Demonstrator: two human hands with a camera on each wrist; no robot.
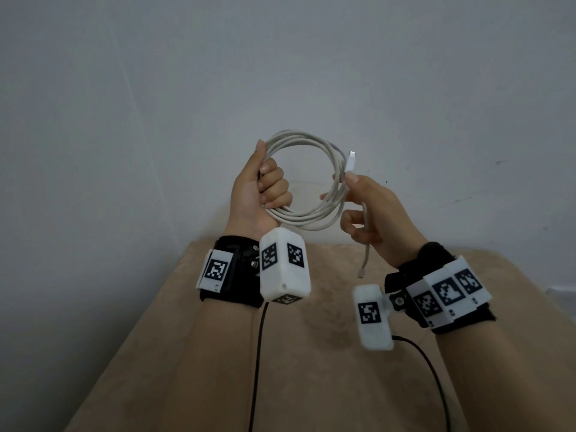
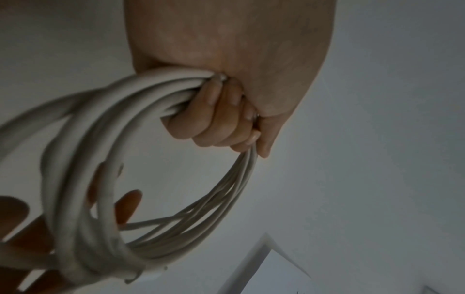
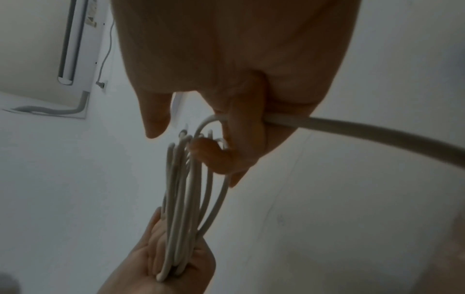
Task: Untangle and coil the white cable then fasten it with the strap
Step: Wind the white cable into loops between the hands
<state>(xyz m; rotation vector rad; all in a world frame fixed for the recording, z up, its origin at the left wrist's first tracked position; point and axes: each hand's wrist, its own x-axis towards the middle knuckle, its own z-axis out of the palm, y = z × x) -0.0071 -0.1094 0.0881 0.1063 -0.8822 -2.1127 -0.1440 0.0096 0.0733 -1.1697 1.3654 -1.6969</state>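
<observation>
The white cable (image 1: 307, 218) hangs in a round coil of several loops, held up in front of the wall. My left hand (image 1: 265, 191) grips the coil's left side in a fist, thumb up along the loops (image 2: 141, 95). My right hand (image 1: 361, 198) pinches the coil's right side (image 3: 191, 179) just below a white connector (image 1: 350, 162) that sticks up. A loose cable tail (image 1: 366, 251) hangs down through the right palm and ends in a small plug. I see no strap in any view.
A beige cloth-covered table (image 1: 280, 353) lies below both hands. A grey wall (image 1: 280, 73) stands behind. Black camera leads (image 1: 257, 353) run down from the wrist units. A wall-mounted unit with a pipe (image 3: 73, 49) shows in the right wrist view.
</observation>
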